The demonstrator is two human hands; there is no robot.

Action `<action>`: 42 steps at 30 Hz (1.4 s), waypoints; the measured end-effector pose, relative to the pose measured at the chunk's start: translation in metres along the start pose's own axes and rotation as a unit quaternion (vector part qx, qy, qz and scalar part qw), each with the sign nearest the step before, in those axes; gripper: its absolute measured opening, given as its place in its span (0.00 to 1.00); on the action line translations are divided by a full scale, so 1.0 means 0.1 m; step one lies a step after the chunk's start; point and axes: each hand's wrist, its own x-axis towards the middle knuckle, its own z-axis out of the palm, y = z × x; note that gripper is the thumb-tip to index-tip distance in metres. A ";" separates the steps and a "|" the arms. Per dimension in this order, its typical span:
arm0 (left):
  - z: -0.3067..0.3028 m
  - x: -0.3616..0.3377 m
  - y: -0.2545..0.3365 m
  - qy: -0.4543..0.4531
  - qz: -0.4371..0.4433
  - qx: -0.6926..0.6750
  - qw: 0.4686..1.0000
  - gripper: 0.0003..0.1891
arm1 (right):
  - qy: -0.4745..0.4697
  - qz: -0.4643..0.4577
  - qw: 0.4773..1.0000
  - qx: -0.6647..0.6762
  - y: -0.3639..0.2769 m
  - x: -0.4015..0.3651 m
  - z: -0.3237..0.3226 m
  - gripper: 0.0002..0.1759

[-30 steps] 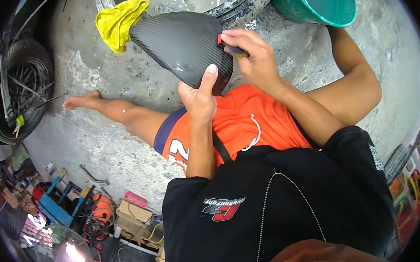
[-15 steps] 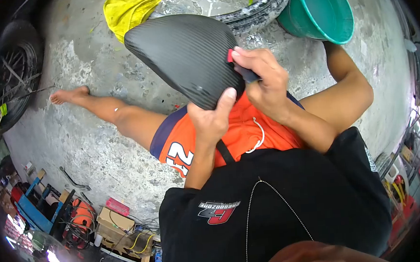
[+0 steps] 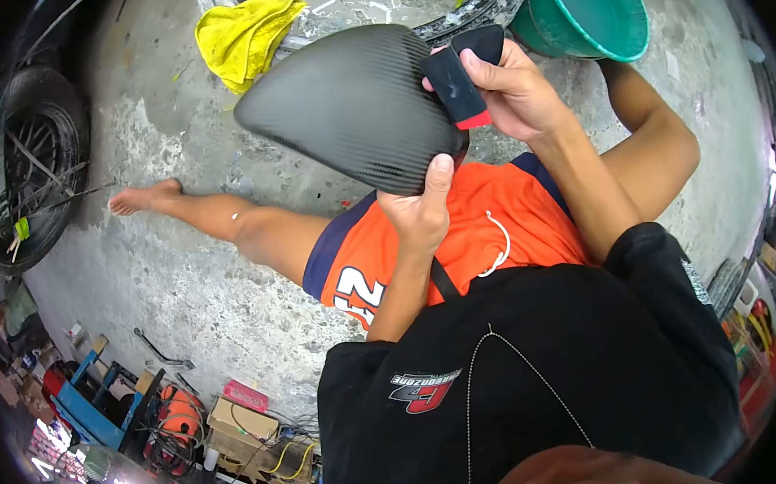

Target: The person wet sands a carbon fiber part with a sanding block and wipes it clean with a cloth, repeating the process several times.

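Observation:
A dark panel with a carbon-fibre weave [image 3: 338, 102], rounded and tapering to a point at the left, is held over my lap. My left hand [image 3: 420, 208] grips its near edge, thumb on top and the other fingers hidden underneath. In my right hand [image 3: 517, 94] is a piece of dark sandpaper [image 3: 455, 89] folded around a red block [image 3: 477, 121], with a loose flap sticking up behind the thumb. The sandpaper overlaps the panel's right end in this view.
Beyond the panel lie a yellow cloth [image 3: 243, 41] and a wet black-rimmed tub [image 3: 480, 11]. A green bucket [image 3: 593, 16] stands at the upper right. A wheel [image 3: 36, 168] is at far left; a cardboard box [image 3: 239, 428] and an orange machine [image 3: 180, 414] sit lower left.
My right hand has turned over and moved off the panel's face to its right end, showing more of the sandpaper. The panel has tilted slightly, with my left hand still on it.

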 end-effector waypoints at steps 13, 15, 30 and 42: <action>-0.64 0.28 0.29 0.070 -0.189 -0.223 0.954 0.24 | -0.079 0.066 0.935 -0.340 -0.33 0.10 -0.36 0.13; -0.65 0.33 0.15 0.079 -0.156 -0.160 0.972 0.23 | 0.096 0.041 0.861 -0.498 -0.70 0.16 -0.50 0.12; -0.62 0.51 -0.32 0.151 -0.063 -0.196 0.967 0.22 | 0.299 0.133 0.618 -0.715 -1.44 0.19 -3.01 0.17; -0.86 0.44 -0.42 0.060 -0.177 -0.225 0.956 0.23 | 0.380 0.023 0.423 -0.822 -1.64 0.26 -2.75 0.17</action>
